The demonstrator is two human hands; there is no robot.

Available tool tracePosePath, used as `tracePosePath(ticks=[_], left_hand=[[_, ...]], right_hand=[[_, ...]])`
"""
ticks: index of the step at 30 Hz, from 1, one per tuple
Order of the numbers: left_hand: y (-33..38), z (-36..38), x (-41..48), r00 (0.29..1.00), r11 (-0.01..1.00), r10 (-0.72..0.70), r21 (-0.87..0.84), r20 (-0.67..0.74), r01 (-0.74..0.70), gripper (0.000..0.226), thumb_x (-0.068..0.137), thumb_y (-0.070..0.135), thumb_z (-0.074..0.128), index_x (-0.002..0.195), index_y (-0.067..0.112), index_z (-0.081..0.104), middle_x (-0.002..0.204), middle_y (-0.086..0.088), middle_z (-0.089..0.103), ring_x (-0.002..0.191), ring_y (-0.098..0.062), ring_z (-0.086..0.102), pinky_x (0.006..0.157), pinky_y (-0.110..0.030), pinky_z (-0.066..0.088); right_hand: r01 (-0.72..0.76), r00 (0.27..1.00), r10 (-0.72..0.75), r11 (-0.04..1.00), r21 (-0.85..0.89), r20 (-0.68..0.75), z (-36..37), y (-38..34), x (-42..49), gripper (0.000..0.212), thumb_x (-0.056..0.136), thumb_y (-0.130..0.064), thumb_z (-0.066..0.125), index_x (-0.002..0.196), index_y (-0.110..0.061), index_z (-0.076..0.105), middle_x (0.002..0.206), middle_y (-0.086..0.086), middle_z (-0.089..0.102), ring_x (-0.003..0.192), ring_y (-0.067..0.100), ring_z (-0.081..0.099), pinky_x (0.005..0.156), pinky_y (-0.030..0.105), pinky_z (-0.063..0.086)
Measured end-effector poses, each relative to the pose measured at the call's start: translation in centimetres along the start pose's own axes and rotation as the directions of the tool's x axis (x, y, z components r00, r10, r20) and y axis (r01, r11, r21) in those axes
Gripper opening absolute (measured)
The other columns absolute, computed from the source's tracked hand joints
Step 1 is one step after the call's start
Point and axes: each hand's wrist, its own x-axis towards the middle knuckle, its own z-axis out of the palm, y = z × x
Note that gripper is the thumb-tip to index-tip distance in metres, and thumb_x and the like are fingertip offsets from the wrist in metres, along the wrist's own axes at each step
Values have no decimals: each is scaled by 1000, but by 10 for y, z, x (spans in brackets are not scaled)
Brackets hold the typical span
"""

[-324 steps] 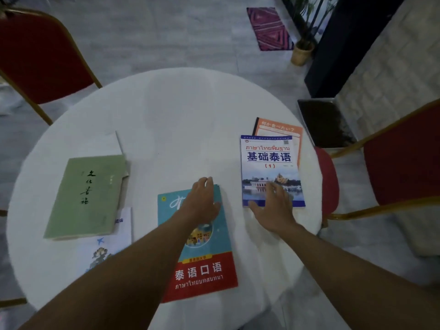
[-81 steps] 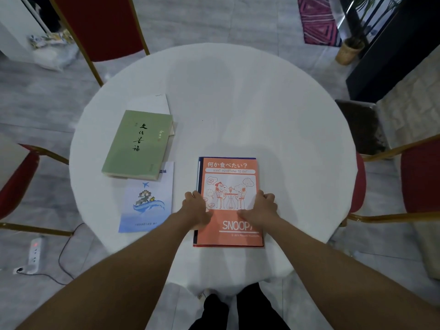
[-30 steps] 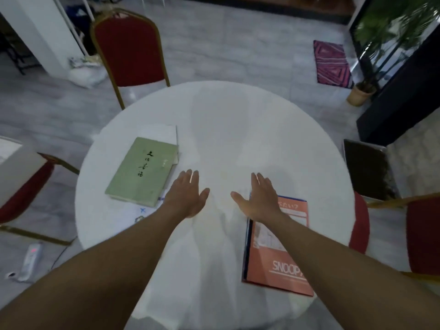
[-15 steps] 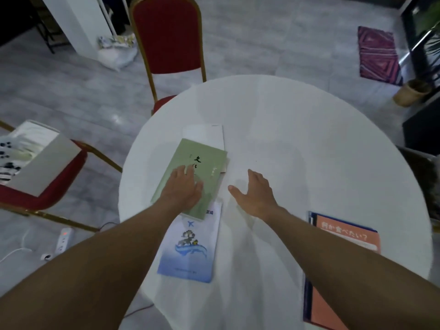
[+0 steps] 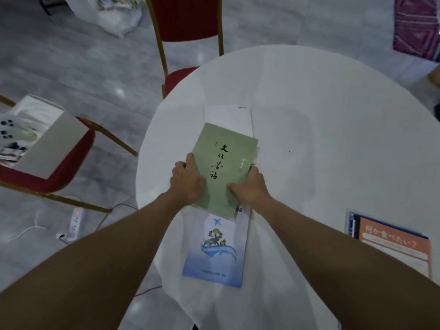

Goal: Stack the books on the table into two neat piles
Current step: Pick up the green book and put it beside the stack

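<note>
A green book (image 5: 226,163) with black calligraphy lies on the left part of the round white table (image 5: 321,120). My left hand (image 5: 188,182) grips its left edge and my right hand (image 5: 250,186) grips its right edge. The green book overlaps a white book (image 5: 228,115) behind it and a blue-and-white book (image 5: 216,248) with a plane picture in front of it. At the right edge of the table sits a pile topped by an orange book (image 5: 392,244), with a blue cover edge showing under it.
A red chair (image 5: 185,17) stands behind the table, and another red chair (image 5: 54,167) at the left carries an open white box (image 5: 42,136). A power strip (image 5: 75,222) with cables lies on the grey floor. A patterned rug (image 5: 416,25) is at the top right.
Both hands have closed on the sides of the green book; half a second ago the left lay flat on it and the right hovered open. The view has shifted left, away from the orange pile.
</note>
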Motion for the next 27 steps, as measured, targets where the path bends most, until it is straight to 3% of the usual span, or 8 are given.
tracePosePath(ticks=[4,12,17,22,27], left_hand=[[4,-3,-5,999,999,17,27,45,-19,71,94,25,55,149,4,16,135,-24,33,125,-42,37,103,-51,40],[34,28,-45,983,998,69,0,168,-70,57,98,29,52,141,1,26,134,-23,32,124,-39,38,104,-43,39],[60,70,-84,969,995,89,14,232,-95,57,98,29,53,139,-1,28,135,-24,31,126,-40,39,105,-43,38],[78,114,-124,958,994,79,48,277,-96,59,99,27,51,141,-4,24,140,-26,26,130,-42,35,110,-44,36],[85,138,-147,963,983,84,140,256,-122,58,100,30,49,138,-6,26,139,-25,30,130,-38,34,108,-41,32]], right_hand=[[-38,999,36,996,80,26,-10,-1,-1,76,75,-11,82,139,-8,41,133,13,55,118,29,60,99,42,55],[-45,999,45,998,41,3,-59,39,-41,75,70,-12,78,137,-11,44,130,12,56,116,29,61,98,45,56],[-107,994,107,994,4,-21,-92,86,-78,81,73,-13,76,142,-12,35,132,13,49,118,32,57,100,47,53],[-140,990,140,990,8,-10,-113,132,-108,96,76,-5,69,153,-24,16,134,17,47,118,36,56,100,50,53],[-174,985,174,979,-105,-8,-120,157,-119,102,81,-10,67,159,-24,3,146,19,37,126,37,51,103,46,51]])
